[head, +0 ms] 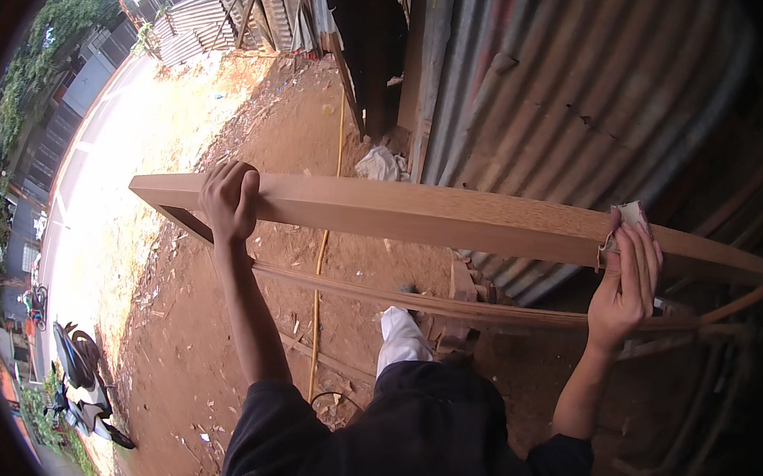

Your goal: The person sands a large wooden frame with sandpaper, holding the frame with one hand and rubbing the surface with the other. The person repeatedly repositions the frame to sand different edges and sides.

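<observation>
A long rectangular wooden frame [423, 204] stands on edge across the view before me, its top rail nearest. Near the rail's left end, my left hand [230, 199] grips it, fingers over the top face and thumb on the near side. Toward the right end, my right hand [630, 272] pinches a folded piece of sandpaper [632, 216] against the rail, the sheet wrapping its top and near face. The frame's lower rail [417, 299] runs behind my forearms, and a slanting end piece [738, 304] joins the two rails at the right.
A corrugated metal sheet wall [549, 117] rises beyond the frame at the right. A yellow hose [318, 300] crosses the dirt ground, with a white cloth [381, 164] near the wall. Bricks [461, 280] lie beneath the frame. A motorcycle [87, 386] stands by the road at left.
</observation>
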### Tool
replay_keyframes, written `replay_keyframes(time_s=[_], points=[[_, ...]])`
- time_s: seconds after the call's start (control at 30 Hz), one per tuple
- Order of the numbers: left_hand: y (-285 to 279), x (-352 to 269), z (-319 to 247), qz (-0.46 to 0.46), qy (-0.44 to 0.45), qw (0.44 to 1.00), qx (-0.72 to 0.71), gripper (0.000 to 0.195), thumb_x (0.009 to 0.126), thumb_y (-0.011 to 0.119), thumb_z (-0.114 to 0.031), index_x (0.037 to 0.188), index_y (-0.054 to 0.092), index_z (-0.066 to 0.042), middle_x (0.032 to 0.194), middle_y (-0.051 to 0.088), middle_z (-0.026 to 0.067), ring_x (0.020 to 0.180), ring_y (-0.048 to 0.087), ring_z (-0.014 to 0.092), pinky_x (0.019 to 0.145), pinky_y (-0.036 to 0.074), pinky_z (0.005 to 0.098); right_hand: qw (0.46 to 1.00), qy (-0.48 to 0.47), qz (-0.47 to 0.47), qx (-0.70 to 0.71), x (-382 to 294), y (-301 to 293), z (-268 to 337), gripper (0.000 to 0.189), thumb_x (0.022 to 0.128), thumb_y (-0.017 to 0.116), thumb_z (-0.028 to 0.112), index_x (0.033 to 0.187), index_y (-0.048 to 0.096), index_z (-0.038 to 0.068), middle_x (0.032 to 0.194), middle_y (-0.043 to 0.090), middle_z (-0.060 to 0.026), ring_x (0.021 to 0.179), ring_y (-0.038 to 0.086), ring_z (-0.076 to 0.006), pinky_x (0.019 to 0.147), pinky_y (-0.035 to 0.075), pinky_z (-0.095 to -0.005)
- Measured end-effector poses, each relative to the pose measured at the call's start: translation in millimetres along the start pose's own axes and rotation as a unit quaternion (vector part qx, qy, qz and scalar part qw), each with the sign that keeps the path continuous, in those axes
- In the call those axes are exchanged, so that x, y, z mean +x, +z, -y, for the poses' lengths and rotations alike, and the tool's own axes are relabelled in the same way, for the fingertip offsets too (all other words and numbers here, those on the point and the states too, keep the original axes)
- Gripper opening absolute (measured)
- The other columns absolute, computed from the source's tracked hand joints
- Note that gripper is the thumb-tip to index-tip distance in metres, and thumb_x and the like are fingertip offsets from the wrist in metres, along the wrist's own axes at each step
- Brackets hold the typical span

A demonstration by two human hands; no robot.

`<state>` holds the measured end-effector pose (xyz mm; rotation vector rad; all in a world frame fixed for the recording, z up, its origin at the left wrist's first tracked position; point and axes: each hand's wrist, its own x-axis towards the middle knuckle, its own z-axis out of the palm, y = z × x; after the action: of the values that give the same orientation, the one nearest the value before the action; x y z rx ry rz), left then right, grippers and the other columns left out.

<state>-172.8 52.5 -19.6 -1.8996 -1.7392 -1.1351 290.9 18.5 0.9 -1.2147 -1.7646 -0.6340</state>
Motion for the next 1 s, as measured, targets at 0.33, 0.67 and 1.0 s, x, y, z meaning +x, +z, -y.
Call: replay_keyframes(time_s=[0.33, 0.67, 1.0], points=[[-4.7, -5.9, -1.5, -0.009, 0.001, 1.0, -0.01, 0.046, 0.092, 0.046, -0.041, 0.071, 0.054, 0.0, 0.069, 0.052, 0.0153, 0.069, 0.053, 0.035, 0.068, 0.039, 0.0412, 0.986, -0.079, 0.037, 0.143, 7.1, 51.2, 99.8, 0.028, 0.079, 0.065, 0.0, 0.107, 0.068, -0.003, 0.109, 0.068, -0.0135, 0.109, 0.062, -0.0298, 0.1, 0.048, -0.0439], [-8.1, -6.0, -0.9, 0.005, -0.003, 1.0, 0.004, 0.038, 0.092, 0.05, -0.032, 0.071, 0.054, 0.0, 0.068, 0.051, 0.0153, 0.068, 0.051, 0.035, 0.066, 0.039, 0.0412, 0.972, -0.12, 0.03, 0.201, 16.5, 66.2, 131.7, 0.026, 0.077, 0.064, -0.001, 0.102, 0.068, -0.003, 0.104, 0.069, -0.0128, 0.104, 0.064, -0.0268, 0.092, 0.051, -0.0398], [-6.8, -9.0, -3.0, -0.019, 0.002, 1.0, -0.005, 0.042, 0.091, 0.049, -0.037, 0.071, 0.054, 0.0, 0.069, 0.052, 0.0152, 0.069, 0.052, 0.035, 0.067, 0.039, 0.0412, 1.0, 0.025, 0.012, 0.007, -15.1, -42.2, -62.4, 0.028, 0.085, 0.062, -0.006, 0.113, 0.066, -0.003, 0.114, 0.068, -0.0146, 0.112, 0.062, -0.0328, 0.096, 0.051, -0.0452]])
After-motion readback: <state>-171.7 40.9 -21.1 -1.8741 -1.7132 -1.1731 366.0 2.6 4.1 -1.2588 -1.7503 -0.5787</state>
